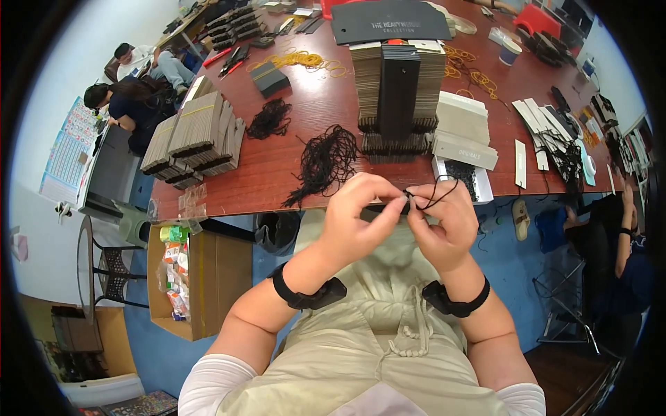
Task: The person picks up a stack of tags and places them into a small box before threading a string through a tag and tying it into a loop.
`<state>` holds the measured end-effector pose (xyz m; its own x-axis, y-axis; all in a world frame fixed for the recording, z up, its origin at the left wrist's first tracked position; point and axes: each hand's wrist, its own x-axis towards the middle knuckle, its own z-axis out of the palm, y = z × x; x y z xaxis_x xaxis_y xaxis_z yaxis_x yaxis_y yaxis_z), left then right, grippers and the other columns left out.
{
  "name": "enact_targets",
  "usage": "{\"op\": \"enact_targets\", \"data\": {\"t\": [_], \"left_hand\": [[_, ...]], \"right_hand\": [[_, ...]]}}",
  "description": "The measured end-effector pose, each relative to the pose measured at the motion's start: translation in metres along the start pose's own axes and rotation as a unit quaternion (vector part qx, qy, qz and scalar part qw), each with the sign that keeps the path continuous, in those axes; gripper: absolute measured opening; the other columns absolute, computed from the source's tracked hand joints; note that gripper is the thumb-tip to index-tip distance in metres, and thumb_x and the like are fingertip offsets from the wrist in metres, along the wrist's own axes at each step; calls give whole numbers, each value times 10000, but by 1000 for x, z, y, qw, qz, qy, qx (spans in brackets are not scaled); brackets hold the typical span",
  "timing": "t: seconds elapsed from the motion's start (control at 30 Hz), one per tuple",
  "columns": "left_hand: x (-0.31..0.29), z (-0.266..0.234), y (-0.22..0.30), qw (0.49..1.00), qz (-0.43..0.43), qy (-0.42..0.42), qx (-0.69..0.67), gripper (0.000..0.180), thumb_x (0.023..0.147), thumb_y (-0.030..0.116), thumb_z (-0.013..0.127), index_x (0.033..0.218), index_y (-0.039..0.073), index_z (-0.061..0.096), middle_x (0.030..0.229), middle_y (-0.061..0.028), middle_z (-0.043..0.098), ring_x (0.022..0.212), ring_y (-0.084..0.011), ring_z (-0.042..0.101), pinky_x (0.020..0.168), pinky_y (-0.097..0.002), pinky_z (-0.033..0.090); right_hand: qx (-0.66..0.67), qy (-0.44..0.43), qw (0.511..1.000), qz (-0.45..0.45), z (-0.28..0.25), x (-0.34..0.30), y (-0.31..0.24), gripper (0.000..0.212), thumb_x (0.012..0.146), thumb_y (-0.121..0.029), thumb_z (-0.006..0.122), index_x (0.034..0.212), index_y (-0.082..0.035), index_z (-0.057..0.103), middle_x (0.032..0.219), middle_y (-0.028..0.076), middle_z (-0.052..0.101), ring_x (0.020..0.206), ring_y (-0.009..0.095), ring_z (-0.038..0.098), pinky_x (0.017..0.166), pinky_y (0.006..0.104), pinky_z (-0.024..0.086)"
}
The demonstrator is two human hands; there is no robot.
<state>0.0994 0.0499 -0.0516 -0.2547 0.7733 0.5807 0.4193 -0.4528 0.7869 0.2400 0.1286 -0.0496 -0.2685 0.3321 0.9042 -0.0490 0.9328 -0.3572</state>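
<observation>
My left hand (357, 218) and my right hand (445, 225) meet just off the table's near edge, above my lap. Both are closed, thumb against forefinger, pinching a thin black cord (438, 198) between them. A loop of the cord arcs over my right fingers. Where the fingertips meet, a small dark part shows, too covered to name. Beyond my left hand lies a tangled bundle of black cords (326, 163), with a smaller bundle (270, 118) farther off. Just past my right hand stands a small white box (483, 184) holding tiny black pieces.
Tall stacks of grey tags (368, 83) stand ahead on the red-brown table (305, 104), a dark tag (398, 90) leaning against them. More banded stacks (201, 128) sit left, near yellow rubber bands (302, 61). A cardboard box (222, 277) stands below left. Other people sit left and right.
</observation>
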Motion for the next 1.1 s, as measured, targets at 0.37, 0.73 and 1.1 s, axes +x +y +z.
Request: {"op": "enact_targets", "data": {"t": [0.37, 0.73, 1.1], "left_hand": [[-2, -1, -5, 921, -259, -23, -291, 167, 932, 169, 592, 985, 12, 606, 908, 2, 608, 845, -55, 528, 761, -216, 432], [0, -2, -9, 918, -287, 11, -273, 128, 917, 139, 609, 956, 19, 629, 814, 41, 591, 706, -16, 484, 622, -173, 385], [-6, -6, -13, 916, -322, -7, -238, 107, 884, 118, 649, 933, 24, 647, 830, 32, 612, 726, -16, 494, 636, -174, 383]], "right_hand": [[145, 1, 976, 161, 6, -8, 1, 165, 717, 56, 681, 826, -12, 578, 746, 57, 627, 685, 164, 565, 613, 265, 461], [305, -108, 807, 494, -13, 9, -14, 290, 837, -33, 647, 1091, 12, 514, 890, 31, 601, 620, 30, 511, 502, 178, 364], [370, -114, 725, 570, -11, 1, 3, 88, 837, -53, 662, 898, 5, 637, 734, -23, 609, 589, 15, 479, 504, 167, 333]]}}
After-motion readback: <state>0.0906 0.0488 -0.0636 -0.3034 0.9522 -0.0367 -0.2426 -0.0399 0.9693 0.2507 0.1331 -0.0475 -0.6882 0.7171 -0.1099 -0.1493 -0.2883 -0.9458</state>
